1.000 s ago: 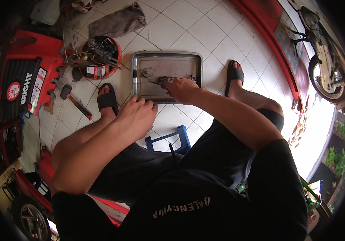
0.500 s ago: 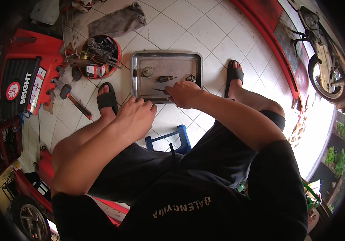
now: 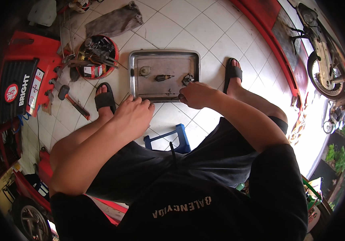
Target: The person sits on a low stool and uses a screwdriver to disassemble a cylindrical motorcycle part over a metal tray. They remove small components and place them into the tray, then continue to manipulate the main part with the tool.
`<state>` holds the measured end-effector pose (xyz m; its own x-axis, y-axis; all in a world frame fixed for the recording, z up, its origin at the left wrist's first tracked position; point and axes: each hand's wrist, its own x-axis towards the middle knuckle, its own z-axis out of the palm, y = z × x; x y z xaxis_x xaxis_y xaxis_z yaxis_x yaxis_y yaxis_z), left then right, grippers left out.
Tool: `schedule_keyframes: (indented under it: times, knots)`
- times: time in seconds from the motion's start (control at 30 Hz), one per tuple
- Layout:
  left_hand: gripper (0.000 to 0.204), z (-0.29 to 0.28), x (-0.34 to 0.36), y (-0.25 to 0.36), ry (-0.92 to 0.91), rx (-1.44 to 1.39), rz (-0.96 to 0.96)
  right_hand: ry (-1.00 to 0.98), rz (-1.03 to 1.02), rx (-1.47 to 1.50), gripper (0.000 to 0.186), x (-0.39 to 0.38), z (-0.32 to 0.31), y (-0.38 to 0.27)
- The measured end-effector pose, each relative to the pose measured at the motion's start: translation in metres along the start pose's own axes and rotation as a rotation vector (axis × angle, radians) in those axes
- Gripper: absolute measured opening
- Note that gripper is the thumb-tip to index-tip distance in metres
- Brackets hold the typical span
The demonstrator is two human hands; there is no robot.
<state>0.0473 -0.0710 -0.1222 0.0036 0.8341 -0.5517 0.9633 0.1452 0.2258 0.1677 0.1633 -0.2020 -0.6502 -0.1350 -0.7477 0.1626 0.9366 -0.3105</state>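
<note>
A shallow metal tray (image 3: 130, 76) lies on the floor between my feet. Inside it are a round metal cap (image 3: 144, 71), a motor armature (image 3: 164, 77) with a thin shaft, a small metal part (image 3: 188, 79) and tiny screw-like pieces (image 3: 169, 92). My right hand (image 3: 199, 95) is closed at the tray's near right rim. From its fingers pokes the end of a thin dark tool (image 3: 176, 97), mostly hidden by the hand. By the near left corner, my left hand (image 3: 134, 115) has its fingers curled together; whatever they hold is out of sight beneath them.
A red-rimmed tub (image 3: 115, 68) of tools and parts stands left of the tray, with a hammer (image 3: 74, 102) nearer me. A grey cloth bundle (image 3: 114, 20) lies beyond. Between my knees is a blue plastic frame (image 3: 183, 138). A motorcycle (image 3: 319, 66) stands far right.
My right hand has moved right and slightly nearer me, drawing the thin tool back from over the tray's middle. The screw-like pieces now show there. My left hand has barely moved.
</note>
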Motion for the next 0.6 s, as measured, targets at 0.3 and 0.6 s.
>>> schedule_keyframes:
  times: [0.3, 0.6]
  knots:
    - [0.050, 0.002, 0.006, -0.001, -0.014, 0.002, 0.011, -0.070, 0.100, -0.096, 0.025, -0.009, -0.025, -0.001]
    - [0.054, -0.007, 0.002, 0.000, -0.055, -0.049, -0.003, 0.005, 0.059, -0.059, 0.033, -0.011, -0.026, -0.001]
